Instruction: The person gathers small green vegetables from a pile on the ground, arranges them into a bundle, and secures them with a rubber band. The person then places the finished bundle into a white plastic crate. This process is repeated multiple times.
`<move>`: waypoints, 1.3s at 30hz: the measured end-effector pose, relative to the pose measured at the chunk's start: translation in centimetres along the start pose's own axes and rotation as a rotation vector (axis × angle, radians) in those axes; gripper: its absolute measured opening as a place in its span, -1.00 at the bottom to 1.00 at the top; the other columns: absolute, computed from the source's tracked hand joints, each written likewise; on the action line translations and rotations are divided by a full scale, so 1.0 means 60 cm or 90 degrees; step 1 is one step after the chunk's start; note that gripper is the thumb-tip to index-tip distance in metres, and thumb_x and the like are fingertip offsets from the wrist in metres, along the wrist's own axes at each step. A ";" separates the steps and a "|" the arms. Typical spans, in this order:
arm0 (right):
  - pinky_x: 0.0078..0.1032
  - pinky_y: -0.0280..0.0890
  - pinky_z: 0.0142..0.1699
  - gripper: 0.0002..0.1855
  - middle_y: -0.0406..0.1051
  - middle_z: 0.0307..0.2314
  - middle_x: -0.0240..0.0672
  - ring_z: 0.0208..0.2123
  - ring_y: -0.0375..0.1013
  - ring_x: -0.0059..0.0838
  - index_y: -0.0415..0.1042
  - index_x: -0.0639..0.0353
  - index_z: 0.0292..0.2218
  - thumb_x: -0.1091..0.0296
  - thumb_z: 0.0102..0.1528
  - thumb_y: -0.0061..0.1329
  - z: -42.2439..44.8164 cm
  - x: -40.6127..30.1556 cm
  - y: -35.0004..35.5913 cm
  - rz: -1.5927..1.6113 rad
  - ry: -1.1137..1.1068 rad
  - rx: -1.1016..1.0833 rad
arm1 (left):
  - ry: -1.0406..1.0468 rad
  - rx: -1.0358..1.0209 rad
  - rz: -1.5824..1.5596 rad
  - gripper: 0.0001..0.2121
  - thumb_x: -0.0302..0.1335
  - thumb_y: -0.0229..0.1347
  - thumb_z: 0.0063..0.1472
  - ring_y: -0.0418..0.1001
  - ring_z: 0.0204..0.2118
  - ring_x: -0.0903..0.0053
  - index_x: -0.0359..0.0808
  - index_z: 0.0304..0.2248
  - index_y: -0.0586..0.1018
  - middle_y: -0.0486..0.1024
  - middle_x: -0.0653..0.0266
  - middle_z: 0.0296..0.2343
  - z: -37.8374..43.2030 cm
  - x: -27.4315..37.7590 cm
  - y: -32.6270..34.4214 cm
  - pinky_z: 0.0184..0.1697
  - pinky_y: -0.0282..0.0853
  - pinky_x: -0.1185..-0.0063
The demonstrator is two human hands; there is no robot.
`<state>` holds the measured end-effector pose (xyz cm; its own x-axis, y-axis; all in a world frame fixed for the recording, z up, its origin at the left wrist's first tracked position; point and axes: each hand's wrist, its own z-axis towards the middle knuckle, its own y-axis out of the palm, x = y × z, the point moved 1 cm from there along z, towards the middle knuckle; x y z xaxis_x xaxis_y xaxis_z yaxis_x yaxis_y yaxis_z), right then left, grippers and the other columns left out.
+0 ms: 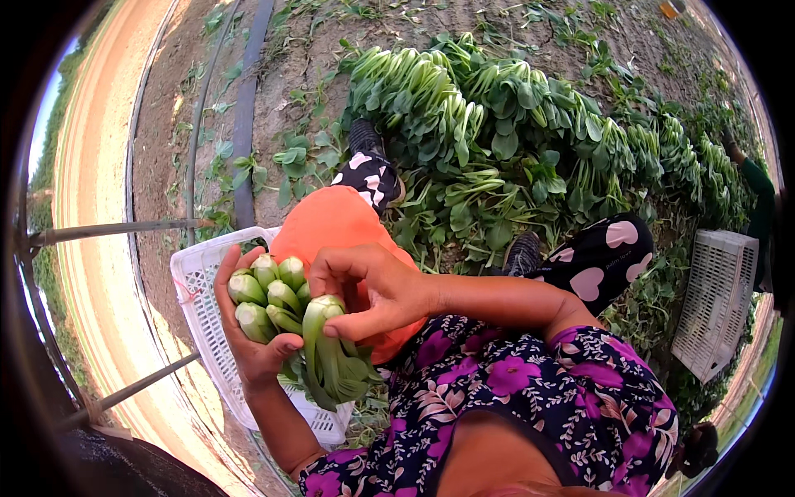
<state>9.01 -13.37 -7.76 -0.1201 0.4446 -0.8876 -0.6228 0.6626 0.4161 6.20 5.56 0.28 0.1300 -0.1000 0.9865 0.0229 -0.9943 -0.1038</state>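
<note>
My left hand (261, 360) cups a bunch of bok choy (284, 296), its pale cut stem ends facing up toward me. Between the thumb and fingers of my right hand (379, 292) is the base of a single bok choy (329, 354), held against the right side of the bunch with its leaves hanging down. Both hands are above a white perforated plastic crate (208, 310), whose inside is mostly hidden by the hands and leaves. An orange cloth (338, 227) lies over my leg just beyond the bunch.
Long rows of bok choy (410, 87) lie on the soil in front. A second white crate (714, 304) stands tilted at right, beside another person's sleeve (758, 186). Dark hose (248, 118) runs along the ground at left, near metal poles (124, 231).
</note>
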 end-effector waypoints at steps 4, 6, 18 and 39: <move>-0.72 0.20 -0.41 -0.70 0.36 -0.48 -0.59 -0.47 0.30 -0.81 0.32 0.14 -0.30 0.26 0.03 0.17 -0.038 -0.010 -0.062 0.108 0.022 -0.009 | 0.089 0.040 0.170 0.04 -0.40 0.52 -0.24 0.33 0.05 0.36 -0.36 0.21 0.14 0.34 0.05 0.02 0.002 -0.021 0.003 0.16 0.26 0.44; -0.71 0.21 -0.29 -0.67 0.36 -0.44 -0.56 -0.38 0.33 -0.77 0.30 0.14 -0.29 0.25 0.02 0.19 -0.067 -0.012 -0.113 0.130 0.075 0.038 | 0.114 0.040 0.284 -0.01 -0.61 0.43 -0.22 0.31 0.09 0.35 -0.29 0.23 0.14 0.30 0.04 0.08 -0.002 -0.025 -0.004 0.17 0.28 0.44; -0.44 0.42 -0.28 -0.47 0.53 -0.38 -0.30 -0.40 0.54 -0.52 0.46 0.28 -0.19 -0.02 0.00 0.22 -0.234 0.059 -0.492 -0.737 0.595 0.373 | 0.036 0.117 0.164 -0.03 -0.48 0.50 -0.22 0.32 0.12 0.21 -0.39 0.17 0.18 0.32 0.00 0.06 0.000 -0.022 -0.003 0.21 0.26 0.32; -0.46 0.42 -0.14 -0.85 0.46 -0.14 -0.28 -0.14 0.49 -0.47 0.52 0.13 -0.34 0.45 0.01 0.22 -0.026 0.082 -0.423 -0.473 -0.070 0.499 | -0.022 0.154 0.298 0.04 -0.26 0.47 -0.14 0.26 0.16 0.12 -0.39 0.23 0.07 0.25 -0.06 0.09 0.003 -0.010 0.001 0.23 0.20 0.26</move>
<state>23.01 -28.95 -23.00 0.1779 -0.2014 -0.9632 0.1605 0.9717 -0.1735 6.32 5.59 -0.32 0.2128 -0.5261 0.8234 0.1819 -0.8066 -0.5624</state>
